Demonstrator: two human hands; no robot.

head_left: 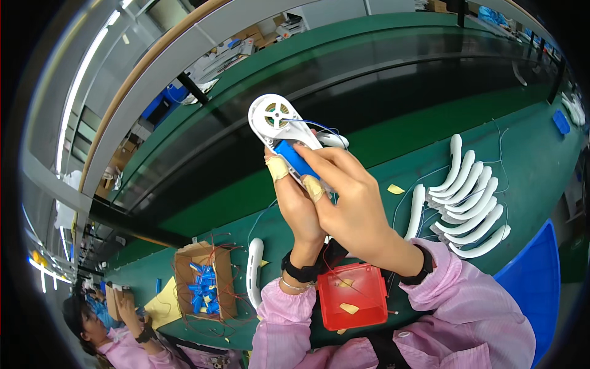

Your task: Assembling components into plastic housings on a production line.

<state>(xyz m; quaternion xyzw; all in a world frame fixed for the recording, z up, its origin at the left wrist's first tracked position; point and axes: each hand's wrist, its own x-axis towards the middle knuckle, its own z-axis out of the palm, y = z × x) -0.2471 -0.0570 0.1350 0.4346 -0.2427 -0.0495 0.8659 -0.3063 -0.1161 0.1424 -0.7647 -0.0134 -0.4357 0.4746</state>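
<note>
Hands meet around a white device housing (293, 131) at the centre of the frame: the left hand (299, 212) grips it from below, while the right hand (350, 184) is closed over a blue battery pack (294, 158), index finger on it and thumb near its lower end. Judging by this, the round coil (276, 115) is already in the housing's head and the pack lies at its handle cavity; whether it is seated cannot be told. The housing is open, and a blue wire (316, 122) hangs loose over its edge, so wiring and closing appear undone.

Below the wrists sits a red tray (369, 301); to its left are a white curved shell (253, 277) and a cardboard box (184, 267) of blue packs (204, 289). More curved shells (473, 182) line the green worktop (522, 150) at right. Fingers hide the handle's lower end and the left fingertips are out of sight; the blue bin (534, 283) is partly covered by a sleeve.
</note>
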